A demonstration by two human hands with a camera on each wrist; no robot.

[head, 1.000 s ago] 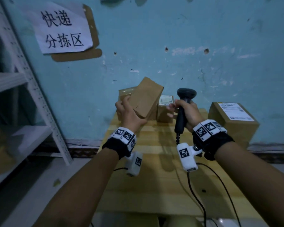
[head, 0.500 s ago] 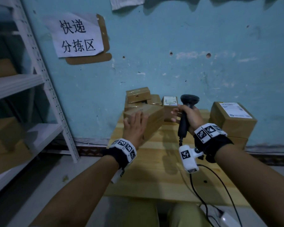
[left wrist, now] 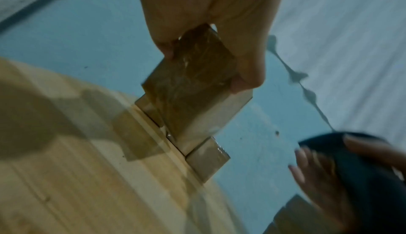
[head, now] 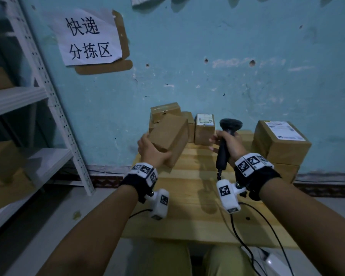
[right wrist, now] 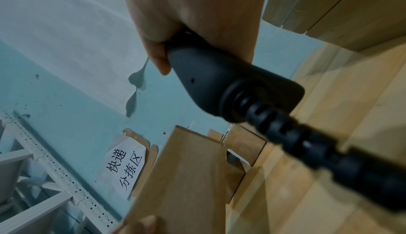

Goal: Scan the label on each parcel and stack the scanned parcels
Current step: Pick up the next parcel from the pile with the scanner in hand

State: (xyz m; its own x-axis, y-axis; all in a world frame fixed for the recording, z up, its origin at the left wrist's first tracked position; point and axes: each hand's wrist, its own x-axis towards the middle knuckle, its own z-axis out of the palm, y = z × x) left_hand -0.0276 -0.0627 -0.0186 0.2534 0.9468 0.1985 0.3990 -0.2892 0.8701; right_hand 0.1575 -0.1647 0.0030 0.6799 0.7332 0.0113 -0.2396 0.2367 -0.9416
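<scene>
My left hand [head: 152, 150] grips a plain brown parcel [head: 170, 136] by its near end, tilted above the left side of the wooden table [head: 191, 198]. The same parcel [left wrist: 193, 84] shows in the left wrist view, pinched between thumb and fingers. No label is visible on it. My right hand [head: 230, 143] holds a black corded scanner [head: 226, 136] upright by its handle, just right of the parcel. In the right wrist view the scanner handle [right wrist: 219, 78] fills the centre with the held parcel [right wrist: 186, 177] below.
Several small parcels [head: 165, 111] sit against the blue wall behind, one upright with a label [head: 205, 119]. A larger labelled box [head: 281, 140] tops a stack at the table's right. A white metal shelf [head: 48, 108] holding boxes stands to the left. The scanner cable [head: 245, 236] trails off the table's front.
The left hand lowered the parcel toward the table, then raised it again and tilted it up beside the scanner. The right hand kept the scanner almost still.
</scene>
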